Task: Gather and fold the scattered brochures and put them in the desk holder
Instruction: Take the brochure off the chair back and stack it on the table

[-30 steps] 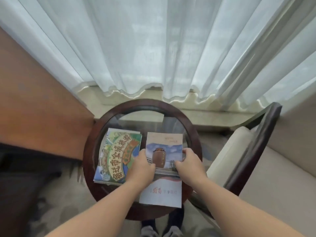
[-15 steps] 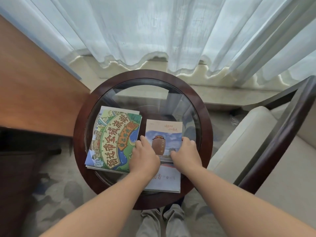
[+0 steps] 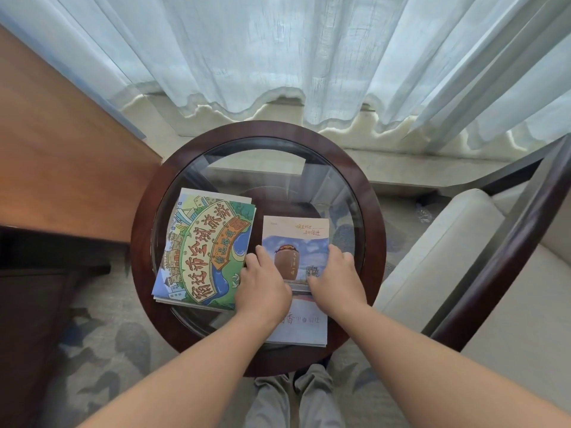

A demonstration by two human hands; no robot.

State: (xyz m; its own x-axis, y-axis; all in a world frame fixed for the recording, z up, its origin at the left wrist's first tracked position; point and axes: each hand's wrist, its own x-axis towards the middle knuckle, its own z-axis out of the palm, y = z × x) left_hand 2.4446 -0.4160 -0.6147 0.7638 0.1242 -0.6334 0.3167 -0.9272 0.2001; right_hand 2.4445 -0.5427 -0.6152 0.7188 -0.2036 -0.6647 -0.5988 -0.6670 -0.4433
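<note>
While both hands sit on the smaller of the two brochures, layout is as follows. Round glass surface (image 3: 140, 242) with a dark wooden rim, straight ahead. On its left half lies the green illustrated brochure (image 3: 204, 245), long axis near-to-far with the far end tipped slightly right. Just beside it on the right is the narrower jar brochure (image 3: 295, 239), long axis also near-to-far, its near end reaching over the rim. Left hand (image 3: 262, 285) lies palm-down by its left edge, right hand (image 3: 336, 282) by its right edge, level across the middle, fingers lightly bent and pressing the cover. No pinch seen; thumbs are hidden. Judgement: a fold would turn across that long axis. The left hand is nearer the green one. No desk holder in view.
</note>
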